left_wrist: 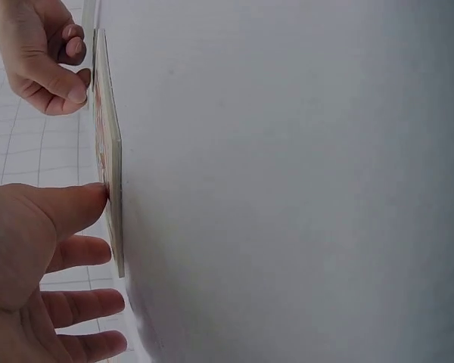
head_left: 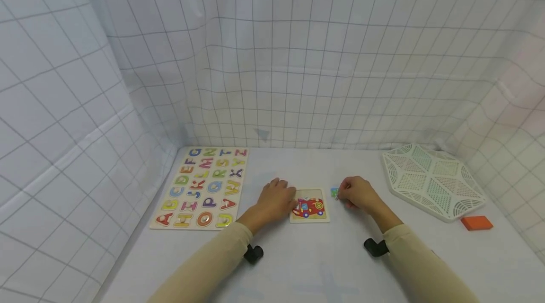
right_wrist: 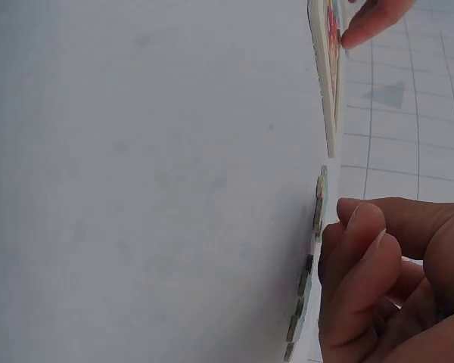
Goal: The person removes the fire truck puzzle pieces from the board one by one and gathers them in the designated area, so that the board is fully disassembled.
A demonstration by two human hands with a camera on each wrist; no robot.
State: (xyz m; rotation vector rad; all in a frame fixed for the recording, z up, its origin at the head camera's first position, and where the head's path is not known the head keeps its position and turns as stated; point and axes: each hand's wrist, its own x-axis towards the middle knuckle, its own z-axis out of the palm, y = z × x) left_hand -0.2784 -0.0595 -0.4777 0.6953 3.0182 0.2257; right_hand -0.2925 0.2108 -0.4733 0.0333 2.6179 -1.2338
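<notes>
A square wooden picture puzzle (head_left: 309,220) with a red vehicle lies on the table between the hands. My left hand (head_left: 276,200) is at its left side. In the left wrist view the thumb (left_wrist: 83,206) touches the puzzle board, while the other fingers extend fairly straight past its edge. My right hand (head_left: 356,192) is bent, fingers curled, beside a small green-blue puzzle piece (head_left: 334,192) right of the board. More thin pieces (right_wrist: 301,291) lie under that hand in the right wrist view. Whether its fingertips grip a piece is hidden.
An alphabet puzzle board (head_left: 200,189) with colourful letters lies at the left. A white patterned lattice panel (head_left: 434,182) is at the right, with an orange block (head_left: 477,223) by its near corner. White gridded curtains (head_left: 272,66) surround the table.
</notes>
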